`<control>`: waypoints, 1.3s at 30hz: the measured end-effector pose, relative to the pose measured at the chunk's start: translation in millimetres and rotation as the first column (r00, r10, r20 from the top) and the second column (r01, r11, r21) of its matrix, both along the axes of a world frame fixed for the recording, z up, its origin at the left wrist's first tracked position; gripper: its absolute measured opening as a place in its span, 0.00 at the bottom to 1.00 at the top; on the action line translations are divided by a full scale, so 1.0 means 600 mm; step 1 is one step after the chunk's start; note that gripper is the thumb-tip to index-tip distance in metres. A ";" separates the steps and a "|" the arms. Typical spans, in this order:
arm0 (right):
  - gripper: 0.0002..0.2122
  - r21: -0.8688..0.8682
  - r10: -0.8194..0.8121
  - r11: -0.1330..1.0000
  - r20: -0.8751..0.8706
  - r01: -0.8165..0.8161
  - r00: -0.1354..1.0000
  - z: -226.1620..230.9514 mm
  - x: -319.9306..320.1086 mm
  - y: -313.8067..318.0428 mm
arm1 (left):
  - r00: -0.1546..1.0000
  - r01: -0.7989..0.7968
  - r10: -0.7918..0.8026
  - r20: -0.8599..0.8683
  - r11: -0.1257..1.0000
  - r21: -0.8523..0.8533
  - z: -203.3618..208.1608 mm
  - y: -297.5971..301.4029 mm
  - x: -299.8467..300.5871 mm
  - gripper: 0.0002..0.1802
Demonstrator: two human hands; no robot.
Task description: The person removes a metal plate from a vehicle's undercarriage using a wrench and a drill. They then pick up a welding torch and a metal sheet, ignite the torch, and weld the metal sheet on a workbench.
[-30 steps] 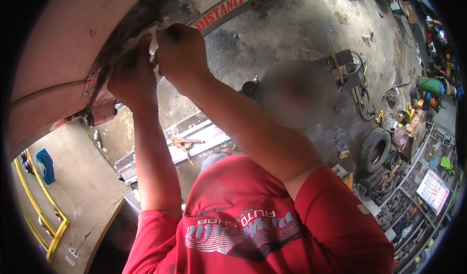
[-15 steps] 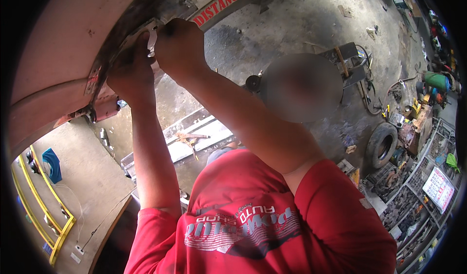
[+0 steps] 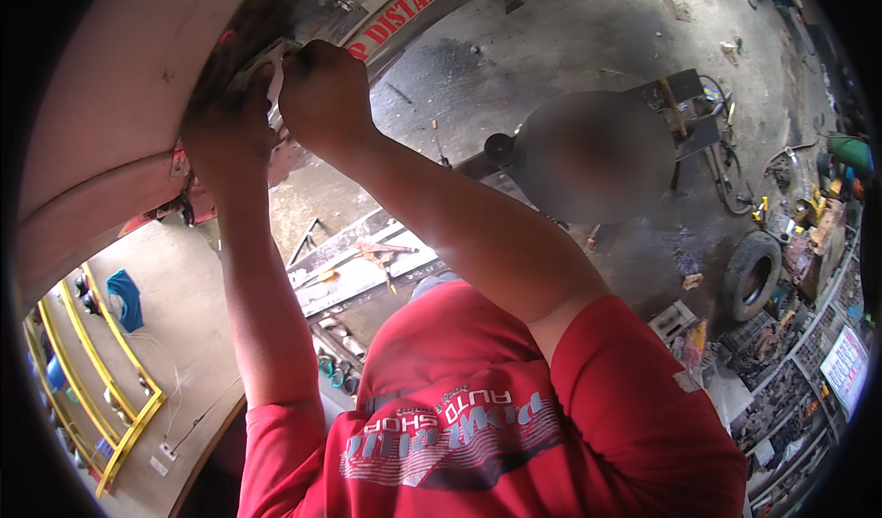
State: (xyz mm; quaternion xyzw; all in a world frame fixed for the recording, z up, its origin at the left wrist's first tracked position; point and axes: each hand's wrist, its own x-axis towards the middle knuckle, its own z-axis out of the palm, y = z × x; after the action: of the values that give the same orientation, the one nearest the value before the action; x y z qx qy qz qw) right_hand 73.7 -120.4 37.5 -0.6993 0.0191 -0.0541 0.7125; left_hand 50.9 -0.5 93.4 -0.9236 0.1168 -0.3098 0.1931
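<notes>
Head view: two hands on a pale metal piece at the vehicle's edge

From where I stand, the pale metal piece (image 3: 275, 68) sits at the dark lower border of the pinkish-white vehicle panel (image 3: 119, 86), between the person's two hands and mostly hidden by them. The left hand (image 3: 230, 132) seems to grasp it, thumb laid along its near side. The right hand (image 3: 322, 91) is clenched close against its other side; I can't make out whether it grips the piece itself or something small inside the fist.

I'd judge the piece thin, stiff and fairly light, likelier to bend slightly than to break. Its edge may be sharp and grime could make it slippery, so the flat faces look the safer place to take hold, with a thumb opposing the fingers.

Compared with half a second ago, both hands remain at the piece, but the whole view has swung: the tyre (image 3: 752, 275) and the yellow rack (image 3: 130, 435) appear farther right. The left forearm (image 3: 262, 307) now covers most of the reddish bracket that showed beside the wrist, and green-rimmed round items (image 3: 327, 366) have come into sight beside the red shirt (image 3: 450, 352).
</notes>
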 end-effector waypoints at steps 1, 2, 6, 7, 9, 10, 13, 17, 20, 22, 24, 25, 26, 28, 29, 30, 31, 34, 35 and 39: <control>0.11 -0.025 -0.030 0.999 0.088 0.032 0.996 -0.012 0.004 0.007 | 1.000 -0.014 0.015 -0.015 0.997 0.080 0.013 -0.005 0.004 0.09; 0.11 -0.049 -0.060 0.996 0.173 0.069 0.983 -0.026 0.013 0.015 | 0.999 -0.024 0.029 -0.028 0.987 0.159 0.024 -0.010 0.008 0.10; 0.09 0.100 -0.111 0.990 0.083 0.103 0.990 -0.026 0.008 0.016 | 0.885 -0.358 0.358 -0.297 0.932 0.057 0.093 -0.068 0.021 0.13; 0.09 0.105 -0.096 0.990 0.034 0.092 0.995 -0.020 0.006 0.009 | 0.822 -0.469 0.410 -0.396 0.881 -0.060 0.106 -0.091 0.029 0.14; 0.08 0.131 -0.032 0.991 -0.048 0.038 0.998 -0.002 -0.005 0.010 | 0.910 -0.217 0.291 -0.295 0.941 0.260 0.124 -0.057 0.036 0.18; 0.08 0.123 -0.051 0.991 -0.021 0.053 0.998 -0.008 -0.001 0.013 | 0.943 -0.071 0.178 -0.280 0.933 0.353 0.127 -0.038 0.053 0.19; 0.07 0.083 -0.071 0.994 0.046 0.067 0.996 -0.031 0.007 0.027 | 0.954 0.214 -0.065 -0.293 0.831 0.513 0.134 -0.038 0.068 0.24; 0.07 0.048 -0.101 0.994 0.100 0.096 0.990 -0.033 0.004 0.028 | 0.857 0.488 -0.261 -0.443 0.686 0.540 0.149 -0.041 0.105 0.31; 0.07 0.045 -0.105 0.994 0.049 0.103 0.993 -0.037 -0.024 0.019 | 0.780 0.594 -0.315 -0.540 0.644 0.483 0.149 -0.030 0.122 0.31; 0.07 0.015 -0.091 0.996 0.037 0.091 0.995 -0.044 -0.055 0.021 | 0.745 0.641 -0.363 -0.560 0.620 0.452 0.148 -0.028 0.126 0.32; 0.07 -0.040 -0.069 0.997 0.080 0.073 0.994 -0.057 -0.091 0.042 | 0.718 0.678 -0.404 -0.567 0.589 0.439 0.151 -0.021 0.126 0.32; 0.07 -0.007 -0.016 1.000 0.046 0.016 0.999 -0.052 -0.103 0.045 | 0.703 0.698 -0.431 -0.566 0.569 0.434 0.150 -0.015 0.128 0.32; 0.08 0.029 0.041 0.999 0.015 -0.041 0.999 -0.044 -0.112 0.049 | 0.688 0.717 -0.456 -0.565 0.549 0.429 0.149 -0.008 0.131 0.32; 0.10 -0.001 0.080 0.997 0.021 -0.080 0.997 -0.040 -0.118 0.056 | 0.703 0.707 -0.457 -0.545 0.530 0.468 0.147 -0.003 0.134 0.30; 0.10 -0.068 0.065 0.996 0.056 -0.061 0.996 -0.043 -0.116 0.061 | 0.735 0.672 -0.416 -0.535 0.553 0.493 0.149 -0.005 0.130 0.28; 0.10 -0.135 0.053 0.990 0.092 -0.040 0.994 -0.045 -0.115 0.066 | 0.766 0.634 -0.372 -0.524 0.573 0.520 0.151 -0.009 0.123 0.27; 0.10 -0.155 0.042 0.987 0.091 -0.028 0.995 -0.046 -0.109 0.066 | 0.808 0.567 -0.291 -0.512 0.616 0.547 0.150 -0.049 0.098 0.25; 0.09 -0.190 -0.029 0.980 0.167 0.061 0.986 -0.045 -0.103 0.088 | 0.856 0.482 -0.203 -0.476 0.644 0.594 0.157 -0.061 0.078 0.24; 0.08 -0.189 -0.102 0.971 0.234 0.148 0.967 -0.047 -0.096 0.100 | 0.859 0.482 -0.210 -0.467 0.638 0.600 0.156 -0.058 0.080 0.23; 0.10 -0.223 -0.168 0.950 0.230 0.220 0.958 -0.041 -0.082 0.107 | 0.866 0.472 -0.223 -0.448 0.660 0.585 0.151 -0.054 0.078 0.23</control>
State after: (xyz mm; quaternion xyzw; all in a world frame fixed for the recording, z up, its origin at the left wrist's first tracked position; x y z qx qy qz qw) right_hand 24.7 -55.9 13.2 -0.7675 0.0065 -0.1993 0.6092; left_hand 97.5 -32.7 184.2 -0.7866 0.4296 -0.1141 0.4286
